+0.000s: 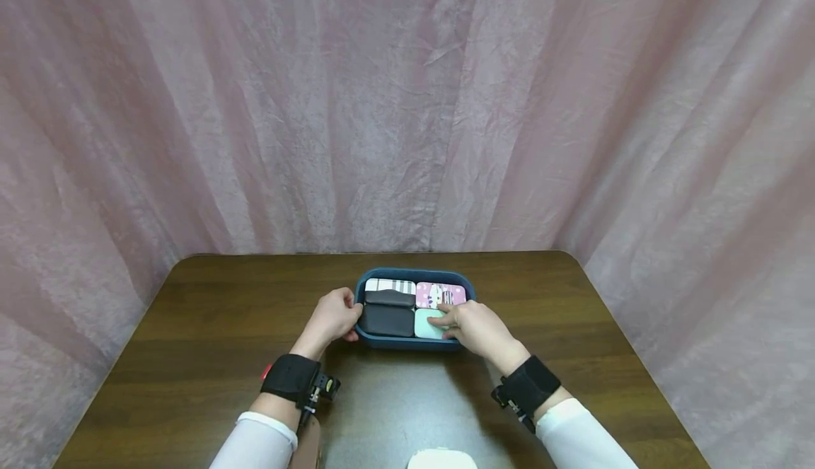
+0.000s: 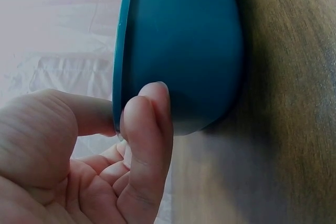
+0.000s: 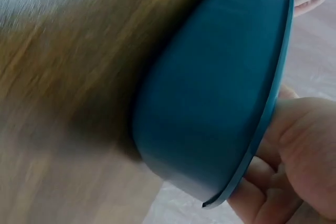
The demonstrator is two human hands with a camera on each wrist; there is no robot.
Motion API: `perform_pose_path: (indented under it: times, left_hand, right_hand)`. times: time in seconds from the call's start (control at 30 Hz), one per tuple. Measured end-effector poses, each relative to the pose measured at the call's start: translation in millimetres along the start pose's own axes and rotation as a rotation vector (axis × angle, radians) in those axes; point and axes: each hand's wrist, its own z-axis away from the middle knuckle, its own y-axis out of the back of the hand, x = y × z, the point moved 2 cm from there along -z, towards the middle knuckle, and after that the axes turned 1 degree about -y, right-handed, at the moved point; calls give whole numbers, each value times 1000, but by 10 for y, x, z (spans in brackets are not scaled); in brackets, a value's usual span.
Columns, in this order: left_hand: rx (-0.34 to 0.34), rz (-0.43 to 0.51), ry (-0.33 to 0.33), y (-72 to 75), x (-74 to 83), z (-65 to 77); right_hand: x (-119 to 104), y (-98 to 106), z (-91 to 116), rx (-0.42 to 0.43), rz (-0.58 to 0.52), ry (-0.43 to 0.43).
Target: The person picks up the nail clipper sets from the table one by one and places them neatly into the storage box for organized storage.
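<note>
A dark blue storage bin (image 1: 407, 344) stands on the table. My left hand (image 1: 332, 315) pinches its left rim, with the thumb at the rim and fingertips against the outer wall (image 2: 184, 35) in the left wrist view. Over the right rim reaches my right hand (image 1: 482, 331), its fingers touching a mint-green case (image 1: 423, 325) inside. Behind that lies a pink patterned case (image 1: 433, 295). A black case (image 1: 387, 320) fills the front left, with a narrow dark case (image 1: 390, 298) and a striped white case (image 1: 391, 285) behind it. In the right wrist view, the bin wall (image 3: 210, 87) hides the fingertips.
The brown wooden table (image 1: 210, 334) ends at a pink curtain (image 1: 382, 101). At the near edge are a white rounded object (image 1: 441, 459) and a brownish-pink object (image 1: 307, 448) beside the left forearm, both partly cut off.
</note>
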Motion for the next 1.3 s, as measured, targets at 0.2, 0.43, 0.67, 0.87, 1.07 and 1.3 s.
perform_pose_path:
  times: [0.2,0.43,0.67,0.87,1.07,1.3]
  left_hand:
    - [-9,-6,6,-42,-29,13]
    - [-12,4,9,-69,-53,19]
    - [-17,31,11,-42,-34,1]
    - [-26,24,17,-16,-39,23]
    - [-22,31,26,4,-55,41]
    - [-21,11,10,10,-29,23]
  right_hand:
    - [9,-34,78,6,-21,-34]
    - [73,-42,186,47,-109,27]
    - [31,-15,306,124,-164,58]
    - [-78,34,470,168,-190,99]
    - [-184,61,639,158,-196,143]
    - [-324,52,869,-2,-160,172]
